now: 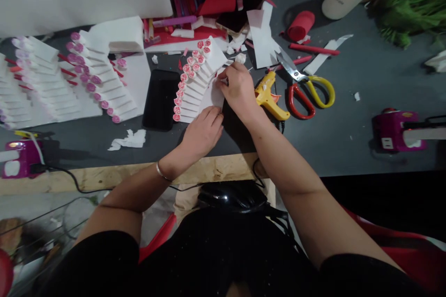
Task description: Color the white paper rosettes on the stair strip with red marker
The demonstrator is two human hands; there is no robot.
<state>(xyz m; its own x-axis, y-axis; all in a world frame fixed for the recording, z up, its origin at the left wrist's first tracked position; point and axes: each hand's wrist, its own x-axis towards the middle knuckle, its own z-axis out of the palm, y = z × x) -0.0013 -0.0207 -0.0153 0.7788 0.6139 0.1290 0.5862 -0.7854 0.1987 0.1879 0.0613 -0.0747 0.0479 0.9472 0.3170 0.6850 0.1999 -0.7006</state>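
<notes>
— What is your right hand doing?
— My right hand (239, 86) has its thumb and fingertips drawn together at the upper part of the white card (212, 97); they hide whatever may lie between them, so I cannot tell whether they grip anything.

— And the left?
— My left hand (202, 132) lies loose, fingers extended and uncurled, over the card's lower edge, nearer my body than the right.

— Where are the roses?
— The pink-edged roses (181, 86) curve along the card's outer edge, up and to the left of both my hands, with white stems (191, 98) fanning inward toward my fingers.

— What else is close to you?
— Just right of my right hand lies a yellow glue gun (269, 98), with open scissors (297, 75) beyond it. Left of the card, just beside it, is a black phone (159, 100); farther left stands a row with purple roses (91, 87).
</notes>
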